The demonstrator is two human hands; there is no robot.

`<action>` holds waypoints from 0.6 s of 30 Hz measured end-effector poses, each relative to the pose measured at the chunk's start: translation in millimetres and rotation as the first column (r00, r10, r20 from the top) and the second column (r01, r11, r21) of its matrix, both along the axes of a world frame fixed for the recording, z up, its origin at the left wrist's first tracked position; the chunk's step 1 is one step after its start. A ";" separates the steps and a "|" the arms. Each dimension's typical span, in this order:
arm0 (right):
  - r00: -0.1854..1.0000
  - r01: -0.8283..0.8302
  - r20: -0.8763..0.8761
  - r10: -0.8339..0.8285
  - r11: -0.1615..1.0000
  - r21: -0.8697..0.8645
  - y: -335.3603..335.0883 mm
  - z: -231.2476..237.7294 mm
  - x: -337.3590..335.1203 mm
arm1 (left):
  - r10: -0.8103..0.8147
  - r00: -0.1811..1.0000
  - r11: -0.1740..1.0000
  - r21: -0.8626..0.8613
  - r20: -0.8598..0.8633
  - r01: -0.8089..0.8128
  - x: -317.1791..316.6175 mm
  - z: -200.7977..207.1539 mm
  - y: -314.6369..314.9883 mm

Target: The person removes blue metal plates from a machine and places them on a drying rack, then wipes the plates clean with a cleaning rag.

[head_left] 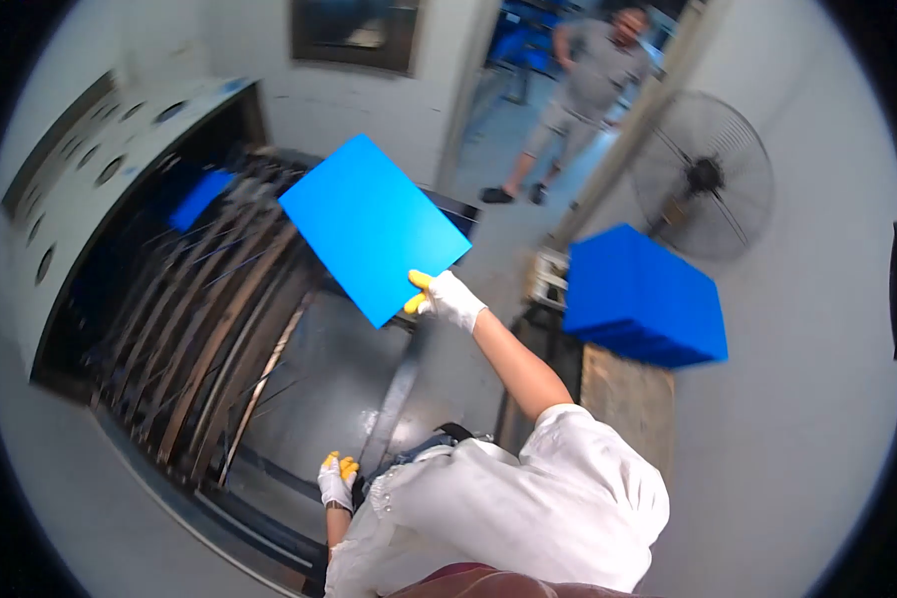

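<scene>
A flat blue rectangular sheet point(369, 224) is held out in front of me by its near right corner. My right hand point(447, 297), in a white glove with yellow fingertips, pinches that corner between thumb and fingers. Low beside my body hangs my left hand point(338, 479), gloved the same way; its fingers are loosely curled, and whether anything is in them does not show clearly. To the left, a second blue sheet point(201, 199) lies on the slatted conveyor bed point(204, 309), partly within the dark opening of a machine.
The pale machine housing point(110, 164) with round holes stands at far left. A tall stack of blue sheets point(643, 294) rests on a wooden bench point(628, 394) at right, near a caged fan point(705, 174). Another person point(596, 75) stands beyond the doorway.
</scene>
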State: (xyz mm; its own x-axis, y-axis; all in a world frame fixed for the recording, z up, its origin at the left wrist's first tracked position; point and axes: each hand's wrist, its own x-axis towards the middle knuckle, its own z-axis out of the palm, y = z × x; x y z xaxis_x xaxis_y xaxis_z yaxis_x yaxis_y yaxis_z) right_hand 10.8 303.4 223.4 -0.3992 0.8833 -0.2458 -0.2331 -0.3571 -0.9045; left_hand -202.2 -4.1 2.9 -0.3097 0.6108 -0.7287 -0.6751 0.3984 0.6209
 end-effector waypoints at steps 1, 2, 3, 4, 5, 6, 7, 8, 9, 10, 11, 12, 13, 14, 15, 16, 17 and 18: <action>0.989 0.097 0.115 -0.096 0.995 -0.005 7.7 -12.1 43.0 | -0.018 1.000 0.999 0.036 -0.024 0.019 9.9 -5.5 6.2; 0.970 0.173 0.175 -0.169 0.985 -0.009 9.6 -19.6 83.0 | -0.059 0.998 0.998 0.016 -0.031 0.059 15.0 -11.7 12.5; 0.943 0.245 0.235 -0.236 0.969 -0.012 6.9 -24.4 122.1 | -0.073 0.997 0.997 0.021 -0.036 0.074 25.8 -5.2 22.0; 0.901 0.364 0.229 -0.369 0.929 0.065 -4.4 -21.1 146.1 | -0.106 0.994 0.994 0.032 -0.039 0.107 32.7 -6.3 26.2; 0.867 0.458 0.175 -0.467 0.884 0.093 -12.2 -20.9 173.2 | -0.137 0.990 0.989 0.047 -0.043 0.139 39.6 -5.5 33.9; 0.795 0.548 0.259 -0.549 0.832 0.081 -14.5 -30.0 202.8 | -0.189 0.981 0.982 0.023 -0.055 0.190 47.7 -5.0 40.1; 0.712 0.631 0.336 -0.616 0.772 0.078 -14.8 -38.9 229.8 | -0.216 0.975 0.976 0.018 -0.056 0.217 55.6 -3.3 46.6; 0.655 0.681 0.348 -0.671 0.724 0.113 -17.1 -42.9 249.5 | -0.258 0.964 0.966 0.012 -0.059 0.259 62.2 -2.2 50.7; 0.598 0.722 0.356 -0.718 0.676 0.150 -18.4 -46.7 266.8 | -0.294 0.954 0.955 0.005 -0.062 0.295 67.5 -1.2 53.5; 0.541 0.762 0.389 -0.746 0.630 0.147 -14.5 -50.5 283.6 | -0.329 0.941 0.944 0.008 -0.074 0.331 76.3 2.2 55.9; 0.491 0.790 0.395 -0.777 0.588 0.175 -8.1 -62.7 305.0 | -0.338 0.938 0.940 0.008 -0.076 0.340 84.8 3.4 60.3; 0.438 0.804 0.402 -0.804 0.550 0.226 -4.4 -86.3 342.2 | -0.385 0.917 0.921 0.018 -0.103 0.389 95.0 13.1 69.5; 0.400 0.788 0.434 -0.807 0.545 0.286 1.5 -97.4 349.2 | -0.401 0.911 0.914 0.020 -0.098 0.404 99.1 11.2 69.2; 0.359 0.790 0.454 -0.815 0.525 0.317 8.2 -109.1 353.1 | -0.413 0.905 0.909 0.022 -0.106 0.417 102.1 9.5 68.9; 0.318 0.789 0.474 -0.821 0.506 0.348 13.9 -115.3 356.0 | -0.400 0.910 0.914 0.016 -0.108 0.404 107.1 12.1 67.8; 0.306 0.753 0.544 -0.782 0.548 0.364 20.7 -121.6 360.4 | -0.392 0.915 0.919 0.014 -0.099 0.395 111.6 15.1 66.5; 0.202 0.538 0.616 -0.761 0.612 0.579 27.5 -164.7 423.8 | -0.444 0.893 0.893 0.044 -0.078 0.448 124.5 21.8 79.7; 0.190 0.518 0.599 -0.778 0.598 0.612 27.9 -191.0 457.4 | -0.472 0.880 0.877 0.072 -0.046 0.475 129.8 17.9 86.4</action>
State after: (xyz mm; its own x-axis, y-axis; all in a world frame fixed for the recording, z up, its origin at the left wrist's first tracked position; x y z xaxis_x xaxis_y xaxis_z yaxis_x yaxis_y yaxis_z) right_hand 468.2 331.3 32.4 0.5869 0.7907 0.1741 0.5247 -0.2077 -0.8256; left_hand -72.4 82.3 20.8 0.0123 0.7441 -0.6680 -0.4007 0.6157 0.6785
